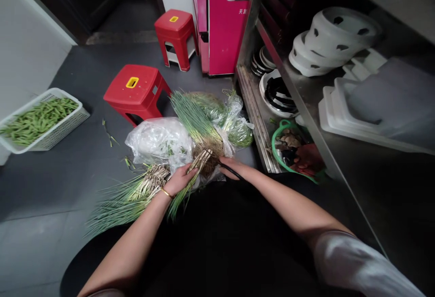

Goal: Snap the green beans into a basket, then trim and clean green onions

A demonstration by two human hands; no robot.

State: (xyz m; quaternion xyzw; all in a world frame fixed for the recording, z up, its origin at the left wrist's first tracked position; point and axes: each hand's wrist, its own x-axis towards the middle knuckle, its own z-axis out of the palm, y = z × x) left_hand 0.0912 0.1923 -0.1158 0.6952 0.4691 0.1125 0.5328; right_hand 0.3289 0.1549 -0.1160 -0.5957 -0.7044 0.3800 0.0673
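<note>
The left hand [181,180] is closed around a small bunch of scallions [203,161], just right of the clear bag [152,138]; the right hand [231,169] is at the root clump [217,147], farther right of that bag; its grip I cannot tell; the scallions should be light and slippery, their leaves easily crushed; best held by the firmer pale shanks.

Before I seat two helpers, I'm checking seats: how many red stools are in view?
2. The nearer red stool is to the right of the white basket; the farther red stool is beside the pink cabinet. Any stacked beneath could be hidden.
</note>
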